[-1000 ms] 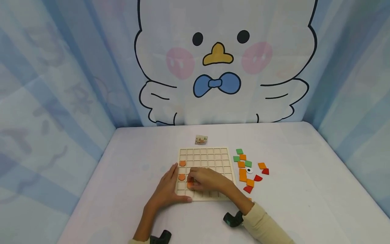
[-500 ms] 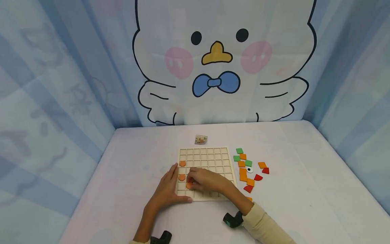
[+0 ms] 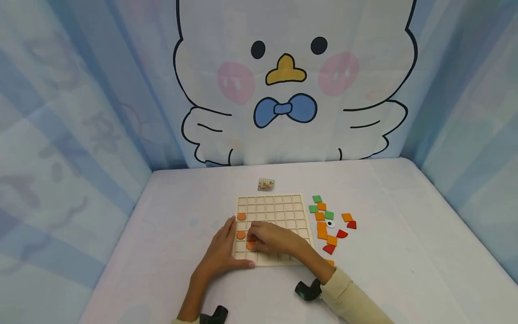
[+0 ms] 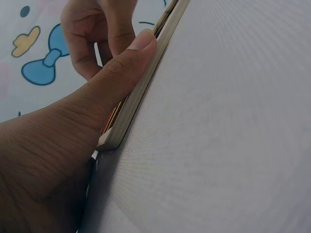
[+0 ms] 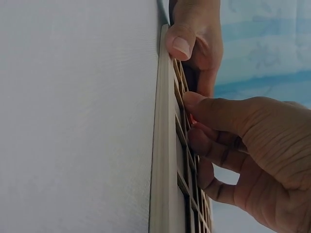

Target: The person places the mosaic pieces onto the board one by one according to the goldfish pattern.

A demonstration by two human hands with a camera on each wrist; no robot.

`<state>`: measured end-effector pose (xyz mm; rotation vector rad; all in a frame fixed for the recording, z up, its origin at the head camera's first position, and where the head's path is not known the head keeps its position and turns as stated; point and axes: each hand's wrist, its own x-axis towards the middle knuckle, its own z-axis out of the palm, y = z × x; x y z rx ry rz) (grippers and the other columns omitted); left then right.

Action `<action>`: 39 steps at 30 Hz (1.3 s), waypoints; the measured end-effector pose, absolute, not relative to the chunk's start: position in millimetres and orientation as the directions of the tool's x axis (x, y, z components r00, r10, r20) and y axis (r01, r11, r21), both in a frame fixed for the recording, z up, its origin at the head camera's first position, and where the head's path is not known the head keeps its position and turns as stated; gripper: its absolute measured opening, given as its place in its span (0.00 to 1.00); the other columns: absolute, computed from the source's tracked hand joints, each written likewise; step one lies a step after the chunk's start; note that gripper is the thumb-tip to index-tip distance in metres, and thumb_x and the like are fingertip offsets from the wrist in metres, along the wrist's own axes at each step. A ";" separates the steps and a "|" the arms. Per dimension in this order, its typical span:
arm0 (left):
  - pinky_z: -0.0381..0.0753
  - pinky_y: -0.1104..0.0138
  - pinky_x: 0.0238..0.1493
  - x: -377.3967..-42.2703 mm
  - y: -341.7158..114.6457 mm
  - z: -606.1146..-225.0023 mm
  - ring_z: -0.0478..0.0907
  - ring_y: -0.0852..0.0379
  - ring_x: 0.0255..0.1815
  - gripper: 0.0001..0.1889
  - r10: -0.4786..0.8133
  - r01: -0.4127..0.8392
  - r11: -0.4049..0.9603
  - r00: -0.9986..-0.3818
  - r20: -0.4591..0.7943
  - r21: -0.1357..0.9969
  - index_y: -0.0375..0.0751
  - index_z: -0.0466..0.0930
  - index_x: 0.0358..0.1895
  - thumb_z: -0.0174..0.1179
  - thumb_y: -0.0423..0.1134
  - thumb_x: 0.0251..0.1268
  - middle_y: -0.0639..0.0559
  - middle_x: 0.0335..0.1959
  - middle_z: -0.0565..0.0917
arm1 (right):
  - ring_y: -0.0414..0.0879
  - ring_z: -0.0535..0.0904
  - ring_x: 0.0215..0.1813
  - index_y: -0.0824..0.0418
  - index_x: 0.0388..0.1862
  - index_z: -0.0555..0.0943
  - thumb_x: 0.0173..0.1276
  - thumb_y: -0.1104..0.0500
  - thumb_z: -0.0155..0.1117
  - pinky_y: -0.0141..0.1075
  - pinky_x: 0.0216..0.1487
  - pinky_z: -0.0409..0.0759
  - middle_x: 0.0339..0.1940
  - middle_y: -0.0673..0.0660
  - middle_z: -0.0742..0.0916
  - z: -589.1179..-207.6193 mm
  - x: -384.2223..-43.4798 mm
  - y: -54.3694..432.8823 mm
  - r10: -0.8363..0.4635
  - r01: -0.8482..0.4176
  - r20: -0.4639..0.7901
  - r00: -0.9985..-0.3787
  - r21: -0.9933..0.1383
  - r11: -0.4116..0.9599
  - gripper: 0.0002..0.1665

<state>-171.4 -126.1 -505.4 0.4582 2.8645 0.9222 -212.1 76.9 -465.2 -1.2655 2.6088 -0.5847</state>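
Pinching a flat, round orange disc [image 3: 250, 246] at 8 o'clock on the board [image 3: 279, 208], the right hand [image 3: 274, 237] has it between thumb and fingers, nearest by far. At the disc's 9 o'clock, the left hand [image 3: 220, 250] rests straight-fingered, ungripping, against the pale wooden, square-celled board's edge

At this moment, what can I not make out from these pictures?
- Head view: the full outline of the orange piece, covered by the right hand.
- Head view: details on the small printed item, too small.
- Left wrist view: most cells of the grid board, behind its rim and the left hand.
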 end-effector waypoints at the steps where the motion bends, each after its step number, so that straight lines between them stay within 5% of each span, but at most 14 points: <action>1: 0.57 0.43 0.73 -171.5 -126.5 -504.9 0.49 0.39 0.79 0.72 0.309 0.251 0.771 -0.951 0.000 0.585 0.36 0.43 0.78 0.71 0.74 0.34 0.44 0.81 0.44 | 0.36 0.75 0.40 0.60 0.46 0.82 0.69 0.52 0.65 0.27 0.47 0.79 0.41 0.49 0.82 -464.8 -212.4 76.2 -0.784 -0.712 0.008 -0.621 -0.424 0.559 0.13; 10: 0.57 0.43 0.74 -170.3 -127.3 -505.1 0.48 0.40 0.79 0.72 0.290 0.221 0.772 -0.957 -0.021 0.596 0.38 0.42 0.79 0.72 0.73 0.34 0.45 0.81 0.43 | 0.35 0.76 0.41 0.59 0.47 0.82 0.69 0.53 0.65 0.26 0.48 0.79 0.43 0.49 0.83 -465.8 -212.7 78.9 -0.774 -0.698 -0.008 -0.633 -0.426 0.576 0.13; 19: 0.58 0.44 0.73 -166.6 -126.9 -509.1 0.48 0.40 0.80 0.73 0.276 0.211 0.770 -0.961 -0.016 0.602 0.39 0.43 0.79 0.72 0.75 0.31 0.45 0.81 0.43 | 0.36 0.72 0.34 0.57 0.43 0.83 0.67 0.57 0.67 0.25 0.37 0.76 0.34 0.46 0.80 -460.7 -211.2 109.4 -0.748 -0.666 0.034 -0.663 -0.483 0.568 0.08; 30: 0.58 0.44 0.74 -167.1 -124.9 -509.3 0.48 0.41 0.79 0.73 0.263 0.196 0.784 -0.964 -0.028 0.589 0.39 0.43 0.79 0.71 0.75 0.31 0.45 0.81 0.44 | 0.36 0.73 0.35 0.56 0.43 0.83 0.66 0.55 0.69 0.26 0.37 0.77 0.33 0.43 0.81 -450.8 -210.3 173.7 -0.594 -0.523 0.021 -0.804 -0.501 0.689 0.09; 39: 0.58 0.46 0.74 -170.2 -124.3 -508.0 0.47 0.42 0.80 0.74 0.269 0.215 0.783 -0.963 -0.007 0.583 0.40 0.42 0.79 0.70 0.77 0.30 0.46 0.81 0.43 | 0.38 0.71 0.35 0.57 0.40 0.82 0.64 0.59 0.70 0.26 0.35 0.75 0.30 0.44 0.79 -453.5 -203.0 219.6 -0.505 -0.432 -0.003 -0.863 -0.514 0.741 0.07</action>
